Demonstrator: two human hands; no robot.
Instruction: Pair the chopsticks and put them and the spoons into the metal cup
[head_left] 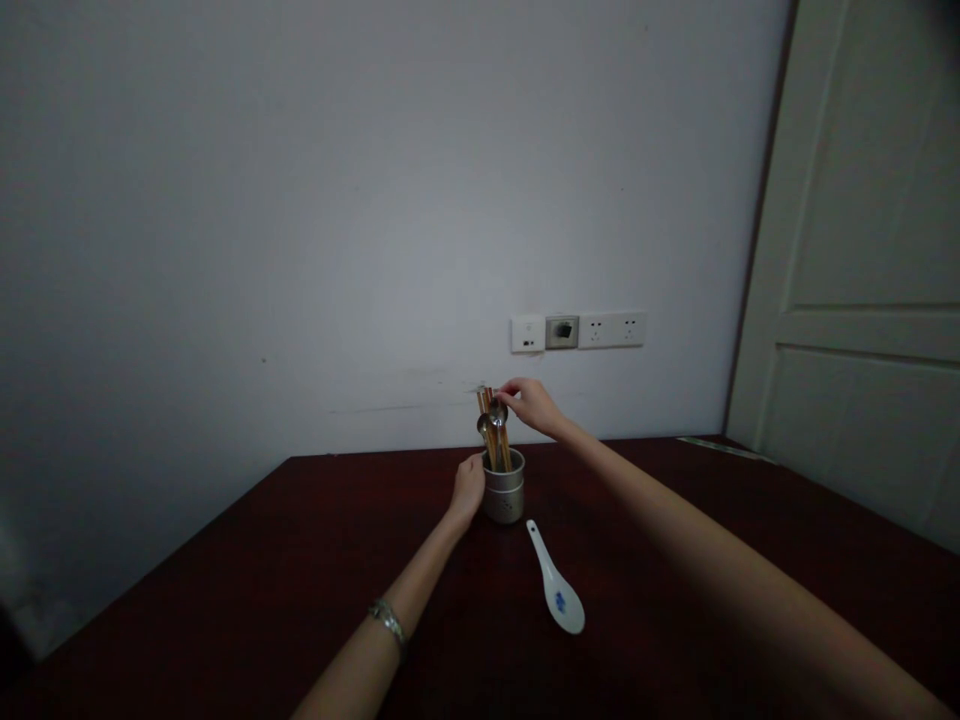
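A grey metal utensil holder (504, 500) stands upright on the table, with several wooden chopsticks (507, 458) and two metal spoons in it, bowls up. My left hand (469, 486) is closed against the holder's left side near the rim; its fingertips are partly hidden behind it. Above the holder, my right hand (531, 404) pinches the higher metal spoon (498, 411) by the edge of its bowl. The other metal spoon (484, 424) leans a little lower and to the left. In front of the holder lies a white soup spoon (559, 590) with a blue mark in its bowl.
The dark red table (300, 560) reaches back to a pale wall. White sockets (611, 329) and a grey wall plate (562, 332) sit above its back edge. A thin flat strip (724, 449) lies at the back right, near a panelled door (862, 250).
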